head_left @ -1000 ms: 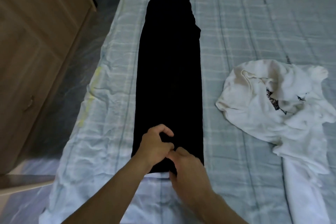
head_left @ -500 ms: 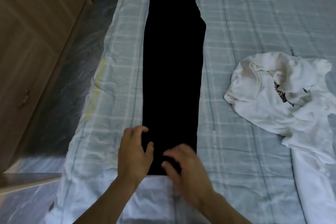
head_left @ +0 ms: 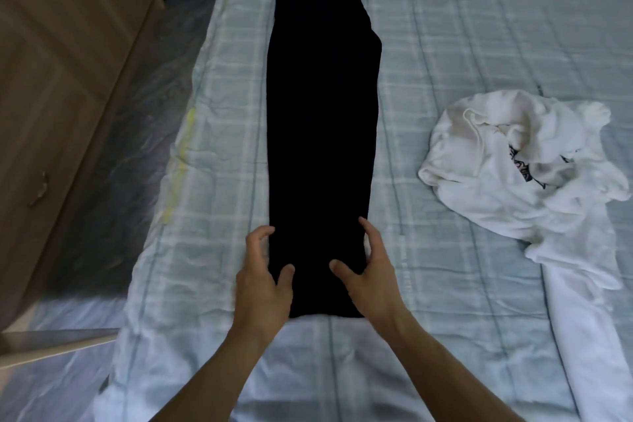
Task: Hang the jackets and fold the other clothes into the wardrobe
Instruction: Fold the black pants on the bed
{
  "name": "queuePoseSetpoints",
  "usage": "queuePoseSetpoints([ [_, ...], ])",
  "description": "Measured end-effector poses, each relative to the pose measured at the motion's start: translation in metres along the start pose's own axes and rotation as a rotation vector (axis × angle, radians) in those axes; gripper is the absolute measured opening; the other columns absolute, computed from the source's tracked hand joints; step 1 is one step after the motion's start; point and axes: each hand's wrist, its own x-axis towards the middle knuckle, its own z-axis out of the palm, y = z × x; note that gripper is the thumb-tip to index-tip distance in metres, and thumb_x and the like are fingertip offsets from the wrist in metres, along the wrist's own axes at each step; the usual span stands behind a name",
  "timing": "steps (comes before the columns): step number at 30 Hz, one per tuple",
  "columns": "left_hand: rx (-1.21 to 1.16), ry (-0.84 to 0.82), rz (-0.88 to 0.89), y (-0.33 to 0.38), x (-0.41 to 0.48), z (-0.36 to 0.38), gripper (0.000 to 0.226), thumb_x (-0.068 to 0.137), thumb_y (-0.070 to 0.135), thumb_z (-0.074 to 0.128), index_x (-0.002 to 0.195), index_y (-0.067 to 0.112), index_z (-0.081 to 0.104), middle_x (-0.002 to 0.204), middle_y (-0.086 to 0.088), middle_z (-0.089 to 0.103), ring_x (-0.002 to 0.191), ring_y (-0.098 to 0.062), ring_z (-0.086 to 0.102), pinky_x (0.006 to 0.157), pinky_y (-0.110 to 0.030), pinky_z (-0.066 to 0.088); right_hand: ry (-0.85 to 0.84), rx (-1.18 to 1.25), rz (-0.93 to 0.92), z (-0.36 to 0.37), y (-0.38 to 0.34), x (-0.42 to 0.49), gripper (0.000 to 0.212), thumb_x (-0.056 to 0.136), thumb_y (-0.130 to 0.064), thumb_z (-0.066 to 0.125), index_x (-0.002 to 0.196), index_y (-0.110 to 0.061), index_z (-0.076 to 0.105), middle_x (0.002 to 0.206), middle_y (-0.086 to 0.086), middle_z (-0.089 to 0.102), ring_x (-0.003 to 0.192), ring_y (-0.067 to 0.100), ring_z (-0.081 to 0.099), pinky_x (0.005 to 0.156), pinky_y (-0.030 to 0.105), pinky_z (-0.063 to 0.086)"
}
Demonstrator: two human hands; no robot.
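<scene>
Black trousers [head_left: 322, 113] lie long and narrow up the middle of the frame on the checked bed [head_left: 445, 27], smoothed but not yet folded across. At their near hem, low in the frame, the left hand [head_left: 263, 284] and right hand [head_left: 373, 281] bracket the cloth. Both have their fingers [head_left: 368, 233] spread wide and curved and their thumbs resting on the fabric, with no pinch closed. A white hoodie [head_left: 507, 175] lies crumpled at centre right, untouched. The wooden wardrobe [head_left: 61, 79] at upper left looks closed, so most of the task seems left.
</scene>
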Motion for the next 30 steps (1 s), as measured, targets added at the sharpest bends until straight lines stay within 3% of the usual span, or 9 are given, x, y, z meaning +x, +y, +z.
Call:
queuePoseSetpoints([
  [2,0.012,-0.002,0.098,-0.005,-0.005,0.001,0.041,0.094,0.003,0.062,0.111,0.040,0.055,0.089,0.011,0.069,0.077,-0.009,0.067,0.063,-0.023,0.055,0.036,0.071,-0.059,-0.001,0.000,-0.007,0.067,0.089,-0.009,0.068,0.143,-0.031,0.036,0.131,-0.001,0.059,0.116,0.020,0.062,0.097,0.041,0.054],
  [5,0.017,-0.022,0.130,-0.008,-0.014,0.000,0.031,0.095,0.003,0.060,0.086,0.032,0.069,0.084,0.015,0.070,0.083,-0.006,0.067,0.070,-0.013,0.050,0.054,0.036,-0.094,-0.003,-0.003,-0.020,0.035,0.090,-0.007,0.065,0.118,-0.028,0.058,0.108,-0.007,0.067,0.100,0.011,0.065,0.091,0.040,0.055],
  [7,0.020,-0.035,0.118,-0.005,-0.023,-0.001,0.032,0.094,0.003,0.061,0.081,0.031,0.071,0.082,0.018,0.071,0.083,-0.002,0.067,0.072,-0.008,0.048,0.049,0.005,-0.030,-0.004,-0.004,-0.032,0.019,0.090,-0.006,0.064,0.095,-0.023,0.069,0.092,-0.009,0.071,0.090,0.008,0.067,0.088,0.039,0.056],
  [12,0.057,0.006,0.096,-0.001,-0.061,-0.005,0.030,0.091,0.002,0.063,0.080,0.028,0.073,0.080,0.024,0.069,0.084,0.005,0.065,0.073,-0.001,0.041,0.023,-0.030,0.062,-0.009,0.002,-0.062,0.020,0.088,-0.005,0.066,0.081,-0.022,0.073,0.083,-0.009,0.073,0.081,0.004,0.068,0.078,0.024,0.055],
  [20,0.134,0.016,-0.023,-0.041,-0.172,0.010,0.034,0.088,-0.002,0.064,0.075,0.029,0.071,0.076,0.019,0.070,0.081,0.003,0.065,0.073,-0.007,0.045,-0.053,-0.193,0.065,-0.016,0.062,-0.152,0.029,0.084,-0.003,0.070,0.070,-0.029,0.070,0.074,-0.016,0.071,0.077,-0.007,0.064,0.070,0.005,0.043],
  [26,0.120,-0.011,-0.132,-0.058,-0.259,0.021,0.036,0.084,-0.004,0.069,0.073,0.030,0.074,0.079,0.014,0.073,0.083,0.009,0.063,0.074,-0.005,0.045,-0.147,-0.241,0.107,-0.038,0.101,-0.226,0.028,0.086,-0.007,0.070,0.070,-0.031,0.072,0.074,-0.019,0.072,0.080,-0.010,0.064,0.071,0.003,0.043],
  [28,0.042,-0.033,-0.183,-0.050,-0.265,0.017,0.035,0.088,-0.005,0.065,0.075,0.026,0.076,0.080,0.010,0.075,0.081,0.002,0.067,0.073,-0.009,0.048,-0.154,-0.188,0.138,-0.046,0.097,-0.229,0.031,0.090,-0.006,0.063,0.073,-0.029,0.075,0.079,-0.016,0.075,0.081,-0.003,0.067,0.072,0.010,0.046],
  [30,-0.164,-0.039,-0.258,-0.035,-0.262,0.007,0.042,0.092,-0.010,0.051,0.081,0.019,0.079,0.084,0.003,0.077,0.086,-0.013,0.071,0.073,-0.019,0.051,-0.155,0.052,0.216,-0.056,0.087,-0.227,0.039,0.084,0.001,0.049,0.080,-0.021,0.080,0.082,0.000,0.077,0.077,0.012,0.070,0.066,0.021,0.047],
])
